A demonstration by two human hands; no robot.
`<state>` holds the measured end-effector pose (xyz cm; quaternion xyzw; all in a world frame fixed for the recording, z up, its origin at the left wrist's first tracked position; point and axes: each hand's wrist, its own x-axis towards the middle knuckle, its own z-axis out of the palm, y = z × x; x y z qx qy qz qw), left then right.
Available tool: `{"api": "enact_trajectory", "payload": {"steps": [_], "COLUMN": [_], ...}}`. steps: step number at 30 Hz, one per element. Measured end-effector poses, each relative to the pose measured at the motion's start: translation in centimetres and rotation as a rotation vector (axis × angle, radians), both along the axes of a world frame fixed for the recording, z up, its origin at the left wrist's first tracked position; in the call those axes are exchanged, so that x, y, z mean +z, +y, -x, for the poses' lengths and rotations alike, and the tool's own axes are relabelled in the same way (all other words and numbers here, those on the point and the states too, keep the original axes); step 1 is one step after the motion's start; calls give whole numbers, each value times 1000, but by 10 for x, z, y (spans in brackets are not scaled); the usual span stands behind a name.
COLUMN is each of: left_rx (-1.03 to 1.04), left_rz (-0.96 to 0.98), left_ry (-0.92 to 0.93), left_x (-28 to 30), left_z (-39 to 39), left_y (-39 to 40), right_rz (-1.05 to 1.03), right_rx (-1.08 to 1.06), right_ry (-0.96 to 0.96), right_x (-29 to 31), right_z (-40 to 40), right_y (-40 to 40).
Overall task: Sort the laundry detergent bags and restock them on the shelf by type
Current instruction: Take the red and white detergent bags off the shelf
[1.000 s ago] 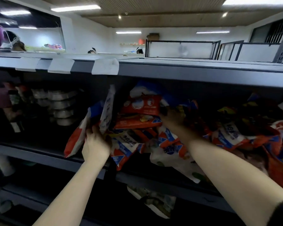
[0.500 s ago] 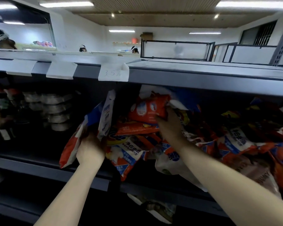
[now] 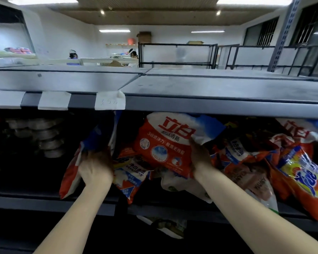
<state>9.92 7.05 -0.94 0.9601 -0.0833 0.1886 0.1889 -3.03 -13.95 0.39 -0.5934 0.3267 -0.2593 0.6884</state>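
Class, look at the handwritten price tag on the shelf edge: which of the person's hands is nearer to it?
Left. The left hand is almost directly below the price tag; the right hand is below, far to its right.

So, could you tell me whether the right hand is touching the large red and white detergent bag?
Touching. The head view shows the right hand gripping the large red and white detergent bag at its right edge.
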Motion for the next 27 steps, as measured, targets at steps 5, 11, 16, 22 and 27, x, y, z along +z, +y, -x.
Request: {"api": "enact_trajectory", "payload": {"steps": [5,11,16,22,27], "left_rx": [-228,-356,-326,-328,-414], "left_rz": [155,315,361,443,451], "left_ry": [-304,-344,-439,-504,-498], "left_x": [8,14,9,20,12], "left_z": [26,85,124,188,258], "left_y": [-13,-35,-35,-54,-86], "right_rz": [187,200,193,289,453], "right_rx": [-176,-433,-541,-591,-623], "right_ry": [-78,-29,55,71,86], "right_x": [17,13,13,16,31], "right_z": [43,103,156,218,294], "right_y": [4,-13,-32,-50,-57]}}
